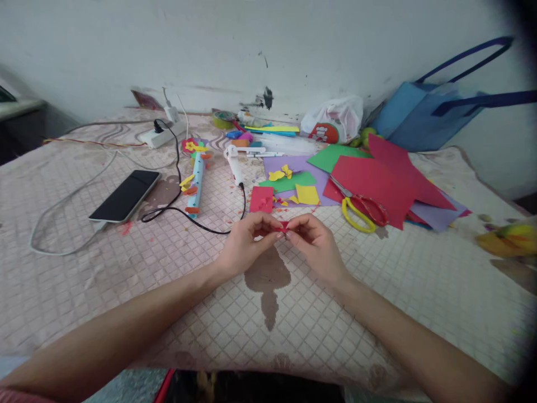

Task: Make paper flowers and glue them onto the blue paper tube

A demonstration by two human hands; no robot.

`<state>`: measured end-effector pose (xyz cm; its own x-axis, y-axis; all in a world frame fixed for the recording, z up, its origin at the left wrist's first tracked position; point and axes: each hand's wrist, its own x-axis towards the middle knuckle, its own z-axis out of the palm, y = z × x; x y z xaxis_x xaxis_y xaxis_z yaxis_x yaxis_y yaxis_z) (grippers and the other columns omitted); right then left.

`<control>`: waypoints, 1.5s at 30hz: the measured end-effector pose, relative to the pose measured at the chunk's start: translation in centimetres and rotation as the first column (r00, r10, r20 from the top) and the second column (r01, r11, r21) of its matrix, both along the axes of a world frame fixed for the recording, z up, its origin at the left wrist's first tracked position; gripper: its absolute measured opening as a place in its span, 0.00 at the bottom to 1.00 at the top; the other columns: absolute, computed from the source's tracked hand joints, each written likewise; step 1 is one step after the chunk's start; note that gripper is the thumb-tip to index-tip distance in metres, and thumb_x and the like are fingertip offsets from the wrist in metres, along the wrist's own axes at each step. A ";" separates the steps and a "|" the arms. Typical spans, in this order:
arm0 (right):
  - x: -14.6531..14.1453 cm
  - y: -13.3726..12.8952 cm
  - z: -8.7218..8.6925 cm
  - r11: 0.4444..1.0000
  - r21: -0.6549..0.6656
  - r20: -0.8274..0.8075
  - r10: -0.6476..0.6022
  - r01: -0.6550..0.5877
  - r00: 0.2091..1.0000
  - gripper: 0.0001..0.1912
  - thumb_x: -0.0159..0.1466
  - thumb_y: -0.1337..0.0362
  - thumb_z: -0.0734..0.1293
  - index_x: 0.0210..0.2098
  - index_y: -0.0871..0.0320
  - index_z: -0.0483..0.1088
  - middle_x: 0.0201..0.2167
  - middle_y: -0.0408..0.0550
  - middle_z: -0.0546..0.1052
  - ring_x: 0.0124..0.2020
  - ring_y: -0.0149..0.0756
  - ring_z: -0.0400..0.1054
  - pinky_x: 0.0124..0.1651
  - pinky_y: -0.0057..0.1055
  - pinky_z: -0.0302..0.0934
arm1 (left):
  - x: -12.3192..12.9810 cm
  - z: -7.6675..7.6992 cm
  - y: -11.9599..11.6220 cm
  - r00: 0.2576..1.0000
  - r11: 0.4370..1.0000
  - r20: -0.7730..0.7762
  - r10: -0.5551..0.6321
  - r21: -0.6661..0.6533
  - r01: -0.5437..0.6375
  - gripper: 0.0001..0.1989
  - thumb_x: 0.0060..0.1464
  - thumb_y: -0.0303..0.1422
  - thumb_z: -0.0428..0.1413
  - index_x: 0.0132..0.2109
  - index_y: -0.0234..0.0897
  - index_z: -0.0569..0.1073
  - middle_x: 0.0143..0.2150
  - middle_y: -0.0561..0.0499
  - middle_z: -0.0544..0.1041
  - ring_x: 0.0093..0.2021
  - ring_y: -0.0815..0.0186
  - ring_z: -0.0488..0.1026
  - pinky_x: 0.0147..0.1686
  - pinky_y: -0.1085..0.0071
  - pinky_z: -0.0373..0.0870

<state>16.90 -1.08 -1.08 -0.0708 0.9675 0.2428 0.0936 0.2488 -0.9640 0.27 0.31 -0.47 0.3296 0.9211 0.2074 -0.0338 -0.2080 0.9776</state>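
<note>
a red piece is held just over the bench, pinched by the fingertips of the left hand and the right hand. folding or shaping seems to be in hand; a light, even pinch is probably called for, so that it is not torn. beyond it are laid a red square, a yellow square, scissors and a glue gun.
</note>
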 end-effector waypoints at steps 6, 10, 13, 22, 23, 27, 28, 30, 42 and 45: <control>-0.1 -0.2 0.1 1.000 0.016 -0.003 0.004 -0.004 1.000 0.04 0.58 0.68 0.67 0.32 0.54 0.67 0.31 0.42 0.72 0.34 0.31 0.67 0.38 0.30 0.63 | -0.1 -0.2 0.1 0.999 0.997 -0.017 0.032 0.069 -0.031 0.05 0.51 0.30 0.59 0.36 0.34 0.73 0.34 0.49 0.75 0.35 0.68 0.73 0.37 0.72 0.70; -0.2 -0.4 0.3 1.000 0.010 -0.002 -0.013 0.013 1.000 0.03 0.58 0.66 0.68 0.32 0.55 0.68 0.31 0.42 0.72 0.34 0.32 0.67 0.39 0.31 0.63 | -0.1 -0.1 0.1 0.998 0.994 -0.024 0.053 0.095 -0.051 0.05 0.51 0.31 0.59 0.35 0.34 0.72 0.33 0.50 0.75 0.34 0.69 0.73 0.35 0.73 0.70; -0.3 -0.5 0.5 1.000 -0.020 0.008 -0.018 0.018 1.000 0.02 0.59 0.65 0.67 0.32 0.55 0.68 0.30 0.42 0.72 0.32 0.31 0.67 0.37 0.30 0.62 | -0.1 0.0 0.0 0.996 0.993 -0.054 0.075 0.092 -0.069 0.04 0.52 0.31 0.58 0.34 0.33 0.72 0.32 0.50 0.75 0.33 0.70 0.72 0.35 0.73 0.69; -0.5 -0.6 0.5 0.998 -0.057 -0.023 -0.018 0.016 1.000 0.02 0.60 0.65 0.67 0.31 0.56 0.68 0.28 0.41 0.70 0.30 0.29 0.64 0.35 0.28 0.59 | 0.1 -0.2 0.0 0.996 0.998 -0.055 0.065 0.030 -0.064 0.06 0.51 0.31 0.59 0.36 0.33 0.72 0.33 0.48 0.75 0.34 0.68 0.72 0.36 0.72 0.70; -0.6 -0.6 0.4 0.998 -0.064 -0.028 -0.017 0.015 0.999 0.02 0.60 0.65 0.67 0.31 0.56 0.68 0.28 0.41 0.70 0.30 0.29 0.64 0.35 0.28 0.59 | 0.2 -0.2 0.0 0.996 0.997 -0.046 0.072 0.020 -0.071 0.06 0.51 0.31 0.59 0.35 0.33 0.72 0.33 0.49 0.75 0.34 0.69 0.72 0.35 0.72 0.70; -0.6 -0.6 -0.1 0.993 -0.122 -0.075 -0.007 -0.002 0.997 0.04 0.60 0.63 0.67 0.32 0.56 0.67 0.29 0.41 0.70 0.31 0.30 0.63 0.36 0.29 0.58 | 0.2 0.1 -0.1 0.995 0.995 -0.028 0.098 -0.005 -0.098 0.05 0.50 0.30 0.60 0.33 0.32 0.73 0.31 0.50 0.75 0.33 0.69 0.72 0.35 0.73 0.70; -0.6 -0.6 -0.2 0.990 -0.138 -0.091 -0.002 -0.011 0.996 0.04 0.60 0.63 0.67 0.31 0.56 0.67 0.29 0.41 0.69 0.31 0.30 0.63 0.36 0.29 0.58 | 0.2 0.2 -0.1 0.995 0.995 -0.027 0.099 -0.011 -0.099 0.05 0.49 0.30 0.60 0.33 0.32 0.73 0.31 0.50 0.75 0.32 0.69 0.72 0.35 0.73 0.70; -0.7 -0.6 -0.3 0.986 -0.163 -0.119 0.007 -0.026 0.993 0.05 0.60 0.63 0.67 0.31 0.56 0.67 0.28 0.41 0.69 0.31 0.30 0.63 0.36 0.29 0.57 | 0.2 0.3 -0.2 0.994 0.994 -0.031 0.101 -0.026 -0.101 0.05 0.49 0.30 0.60 0.32 0.32 0.73 0.30 0.50 0.75 0.32 0.69 0.73 0.34 0.72 0.70; -1.0 -0.9 0.5 0.990 -0.140 -0.059 -0.023 0.015 0.998 0.03 0.60 0.65 0.65 0.31 0.56 0.66 0.28 0.40 0.68 0.30 0.29 0.62 0.34 0.28 0.57 | 0.4 -0.2 -0.1 0.997 0.997 0.064 0.052 -0.056 -0.049 0.09 0.51 0.30 0.59 0.39 0.34 0.67 0.32 0.52 0.72 0.34 0.70 0.71 0.36 0.73 0.69; -1.0 -1.0 0.5 0.992 -0.128 -0.054 -0.024 0.017 0.998 0.04 0.60 0.64 0.66 0.31 0.56 0.66 0.29 0.41 0.69 0.31 0.29 0.62 0.35 0.28 0.58 | 0.4 -0.2 -0.1 0.996 0.998 0.074 0.050 -0.052 -0.046 0.11 0.51 0.30 0.59 0.41 0.35 0.66 0.33 0.52 0.72 0.34 0.70 0.71 0.36 0.72 0.69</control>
<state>15.91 -2.10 -0.54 -0.0403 0.9919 0.1202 0.0428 0.1219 -0.9916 0.64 0.17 -0.66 0.2697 0.9454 0.1831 -0.0983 -0.1621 0.9819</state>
